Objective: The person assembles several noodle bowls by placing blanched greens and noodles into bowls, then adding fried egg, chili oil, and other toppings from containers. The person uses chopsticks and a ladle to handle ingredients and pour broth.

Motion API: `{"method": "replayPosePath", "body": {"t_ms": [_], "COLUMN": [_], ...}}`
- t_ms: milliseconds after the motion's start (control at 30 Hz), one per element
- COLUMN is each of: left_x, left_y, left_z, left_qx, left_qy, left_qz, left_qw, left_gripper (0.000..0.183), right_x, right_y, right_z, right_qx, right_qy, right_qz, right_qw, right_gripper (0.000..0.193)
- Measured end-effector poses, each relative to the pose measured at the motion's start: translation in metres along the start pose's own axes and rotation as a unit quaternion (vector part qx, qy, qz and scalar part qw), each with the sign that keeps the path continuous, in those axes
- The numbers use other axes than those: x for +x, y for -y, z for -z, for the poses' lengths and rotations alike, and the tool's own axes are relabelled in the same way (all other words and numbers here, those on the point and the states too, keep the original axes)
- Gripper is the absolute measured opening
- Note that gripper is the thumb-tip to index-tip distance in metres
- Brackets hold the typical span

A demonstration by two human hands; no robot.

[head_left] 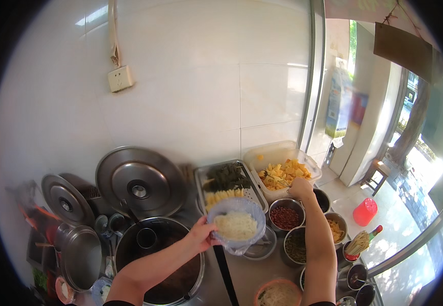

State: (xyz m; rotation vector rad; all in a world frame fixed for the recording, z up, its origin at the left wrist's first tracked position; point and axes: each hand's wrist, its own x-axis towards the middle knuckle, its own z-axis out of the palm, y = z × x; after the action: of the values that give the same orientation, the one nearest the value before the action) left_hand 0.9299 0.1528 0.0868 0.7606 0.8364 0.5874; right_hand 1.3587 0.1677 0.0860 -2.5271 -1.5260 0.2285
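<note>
My left hand (201, 234) grips the rim of a bowl (223, 205) lined with a clear plastic bag. White noodles (237, 226) lie inside it. The bowl is held above the counter, beside a metal tray (256, 200) of dark green strips and pale yellow skewered pieces. Over at the right, my right hand (301, 189) is closed at the near edge of a whitish plastic tub (258, 159). Yellow-orange fried pieces (284, 173) fill part of that tub. Whatever the right fingers hold is hidden from view. A pot of red peanuts (284, 218) stands just below this hand.
A large pot (197, 273) of dark liquid with a ladle (146, 237) stands under my left forearm. Big metal lids (124, 171) lean on the wall. Below my right arm are several ingredient pots (294, 246), a noodle bowl (277, 295) and a chopstick holder (351, 254).
</note>
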Motion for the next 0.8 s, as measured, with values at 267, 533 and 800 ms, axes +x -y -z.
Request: {"method": "replayPosePath", "body": {"t_ms": [267,533,800], "left_x": [0.077,0.123,0.105], "left_y": [-0.016,-0.026,-0.025], "left_z": [-0.031,-0.059,-0.062], "left_qx": [-0.123,-0.155,-0.163], "left_qy": [0.028,-0.038,-0.05], "left_qz": [-0.046,-0.059,-0.067], "left_qw": [0.991,0.986,0.983], "left_gripper": [0.05,0.051,0.041], "right_x": [-0.056,-0.153,-0.164], "right_y": [0.011,0.042,0.038], "right_z": [0.034,0.083,0.031], "right_qx": [0.092,0.173,0.304], "right_qy": [-0.111,-0.091,-0.116], "right_qz": [0.095,0.157,0.146], "right_qw": [0.985,0.968,0.934], "right_gripper": [0.033,0.035,0.037]}}
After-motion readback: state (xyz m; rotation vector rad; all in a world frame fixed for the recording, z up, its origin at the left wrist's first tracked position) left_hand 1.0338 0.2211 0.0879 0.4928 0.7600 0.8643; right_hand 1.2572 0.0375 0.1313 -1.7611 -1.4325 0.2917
